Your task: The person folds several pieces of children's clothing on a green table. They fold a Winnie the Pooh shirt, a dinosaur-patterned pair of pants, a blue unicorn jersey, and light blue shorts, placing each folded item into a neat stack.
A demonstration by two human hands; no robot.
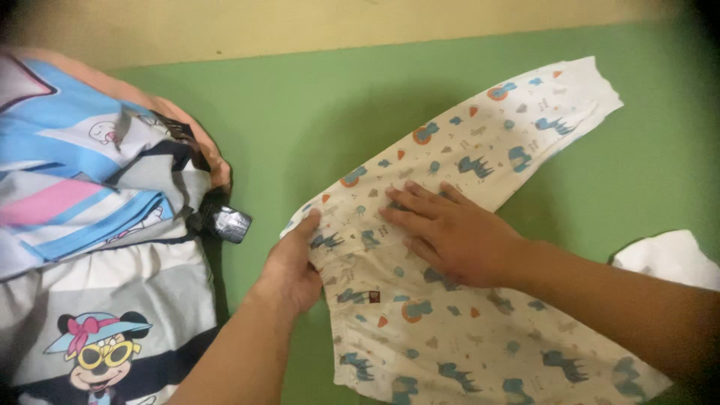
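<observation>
A small white garment, printed with blue animals and orange and teal shapes, lies spread on a green surface under a person's two bare hands. No box, basket or other container shows in the frame.

The left hand pinches the garment's near-left edge, thumb on top of the cloth and fingers curled beneath it, closed on the fabric. The right hand lies just beside it, open and flat, palm down, fingers spread and pressing the cloth against the surface; it holds nothing. From under the right hand one sleeve or leg of the garment runs away up and to the right, ending in a plain white cuff. The rest of the garment trails toward the wearer, below both forearms.

To the left of the left hand sits a heap of other clothing in blue, pink, grey and white, one piece bearing a cartoon mouse in hat and sunglasses; a small dark, shiny object rests at the heap's edge, near the left hand. Past the right forearm, a piece of white cloth lies apart.

The green surface meets a pale yellow wall beyond both hands.
</observation>
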